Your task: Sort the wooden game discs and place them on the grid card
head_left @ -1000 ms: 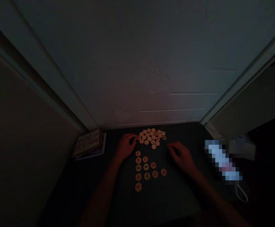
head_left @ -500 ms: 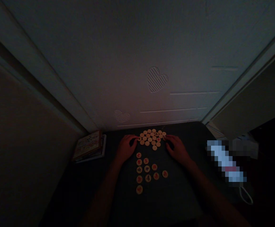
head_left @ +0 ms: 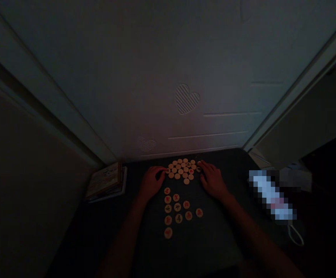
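A cluster of several round pale wooden discs (head_left: 183, 170) lies near the far edge of a dark table (head_left: 214, 239). Most of them show blank faces. Closer to me, several more discs (head_left: 177, 208) lie face up in short columns, with red or dark marks on them. My left hand (head_left: 152, 181) rests at the left edge of the cluster, its fingers curled with the tips touching a disc. My right hand (head_left: 212, 178) lies at the right edge, fingers stretched forward onto the outer discs. The scene is very dim.
A stack of flat boxes or books (head_left: 105, 181) sits at the table's far left corner. A pale wall with heart patterns (head_left: 186, 98) rises right behind the table. At the right are a blurred light object (head_left: 272, 197) and a white loop (head_left: 296, 235).
My right hand moved up and left from the open table to the right side of the disc cluster. My left hand stayed at the cluster's left edge.
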The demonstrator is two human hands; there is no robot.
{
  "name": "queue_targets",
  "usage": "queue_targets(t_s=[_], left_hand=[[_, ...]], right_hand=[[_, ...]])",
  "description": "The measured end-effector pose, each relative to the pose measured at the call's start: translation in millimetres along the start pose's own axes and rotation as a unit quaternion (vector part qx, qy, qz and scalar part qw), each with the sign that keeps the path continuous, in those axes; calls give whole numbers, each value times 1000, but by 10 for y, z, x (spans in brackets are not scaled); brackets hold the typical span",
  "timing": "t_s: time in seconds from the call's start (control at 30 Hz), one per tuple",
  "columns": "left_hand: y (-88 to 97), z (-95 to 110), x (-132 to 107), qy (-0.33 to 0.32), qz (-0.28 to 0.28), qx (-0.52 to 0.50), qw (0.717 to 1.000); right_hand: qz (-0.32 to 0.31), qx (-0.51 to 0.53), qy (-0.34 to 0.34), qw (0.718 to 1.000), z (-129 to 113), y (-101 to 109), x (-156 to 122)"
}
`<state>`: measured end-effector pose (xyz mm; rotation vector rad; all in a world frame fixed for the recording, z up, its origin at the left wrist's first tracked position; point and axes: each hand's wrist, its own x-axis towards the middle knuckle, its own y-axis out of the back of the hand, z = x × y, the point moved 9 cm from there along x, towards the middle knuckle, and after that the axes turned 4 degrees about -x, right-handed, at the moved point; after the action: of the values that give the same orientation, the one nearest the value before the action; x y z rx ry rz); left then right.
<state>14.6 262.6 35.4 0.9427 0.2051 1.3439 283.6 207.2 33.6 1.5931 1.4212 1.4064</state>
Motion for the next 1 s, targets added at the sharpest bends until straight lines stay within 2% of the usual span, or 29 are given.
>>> queue_targets(t_s=[0.13, 0.37, 0.7, 0.87, 1.0], left_hand=[[2, -3, 6, -4, -5, -6, 1000], [-12, -47, 16, 2, 1, -14, 1000], [-1, -14, 24, -6, 3, -14, 1000], [-2, -17, 24, -8, 5, -12, 1000], [1, -4, 30, -8, 4, -9, 1000]], right_hand=[[47, 42, -37, 997, 149, 25, -34], [57, 76, -42, 995, 274, 84, -274], [62, 154, -26, 986, 97, 316, -461], [91, 236, -72, 965, 112, 389, -667], [79, 253, -116, 957, 145, 332, -776]])
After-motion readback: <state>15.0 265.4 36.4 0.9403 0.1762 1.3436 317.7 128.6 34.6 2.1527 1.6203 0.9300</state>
